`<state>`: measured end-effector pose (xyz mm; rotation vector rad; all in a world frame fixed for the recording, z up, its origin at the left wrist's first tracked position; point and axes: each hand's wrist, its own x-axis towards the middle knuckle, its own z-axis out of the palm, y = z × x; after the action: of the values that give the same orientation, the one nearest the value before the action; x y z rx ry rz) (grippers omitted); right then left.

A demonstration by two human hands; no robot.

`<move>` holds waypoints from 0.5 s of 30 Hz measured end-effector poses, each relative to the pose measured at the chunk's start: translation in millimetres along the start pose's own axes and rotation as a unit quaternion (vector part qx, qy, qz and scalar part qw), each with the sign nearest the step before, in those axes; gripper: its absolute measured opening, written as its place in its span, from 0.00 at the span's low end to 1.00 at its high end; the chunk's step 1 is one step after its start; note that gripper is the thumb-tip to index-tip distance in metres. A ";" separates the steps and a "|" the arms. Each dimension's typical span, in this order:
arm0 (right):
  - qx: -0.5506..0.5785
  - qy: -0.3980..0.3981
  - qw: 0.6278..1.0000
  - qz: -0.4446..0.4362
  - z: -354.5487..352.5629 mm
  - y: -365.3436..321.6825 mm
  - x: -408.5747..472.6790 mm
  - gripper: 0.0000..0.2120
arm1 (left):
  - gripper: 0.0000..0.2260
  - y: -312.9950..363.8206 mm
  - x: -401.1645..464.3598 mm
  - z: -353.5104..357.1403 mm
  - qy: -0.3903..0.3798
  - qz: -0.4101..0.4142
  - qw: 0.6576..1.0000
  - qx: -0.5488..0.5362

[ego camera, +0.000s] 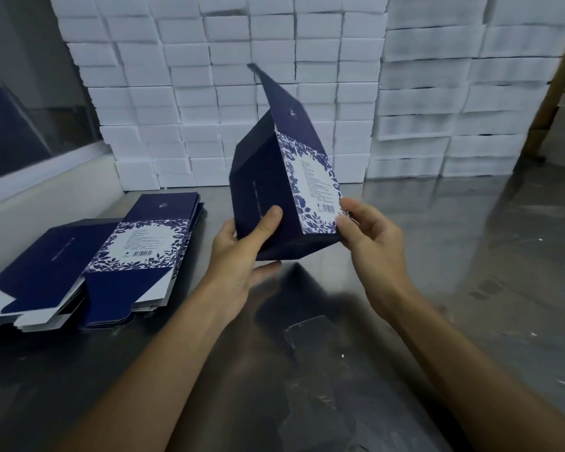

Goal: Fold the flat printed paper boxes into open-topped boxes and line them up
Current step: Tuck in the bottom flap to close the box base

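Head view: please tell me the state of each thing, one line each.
Box in hands: opened into shape, tilted, held above the table, top flap standing up.
Left hand: grips the box's lower left.
Right hand: pinches its lower right corner.
Flat boxes: unfolded, stacked on the table.
White boxes: stacked behind.

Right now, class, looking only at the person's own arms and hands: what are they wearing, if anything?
Nothing shows on either. The left hand and right hand are bare: no gloves, rings or watch visible. Both forearms are uncovered up to the frame's lower edge, with no sleeve, strap or marking in sight.
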<state>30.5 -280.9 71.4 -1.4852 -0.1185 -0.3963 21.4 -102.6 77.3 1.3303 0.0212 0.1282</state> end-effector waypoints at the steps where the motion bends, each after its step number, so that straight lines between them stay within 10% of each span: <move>1: -0.018 -0.017 1.000 0.000 0.5 -0.5 -2.3 0.20 | 0.36 -0.9 -0.2 1.6 0.010 0.024 1.000 0.010; 8: 0.011 -0.083 0.996 0.030 1.7 -4.1 -9.7 0.41 | 0.29 -2.5 0.2 4.1 0.015 0.124 0.991 0.044; 15: 0.109 -0.146 0.982 0.055 -9.1 -2.8 -1.8 0.21 | 0.19 8.0 6.3 -10.3 -0.087 0.057 0.993 0.060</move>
<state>26.4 -289.6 72.6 -1.3184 -0.3027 -0.0697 26.0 -90.1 83.0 1.4597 -0.1973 0.1077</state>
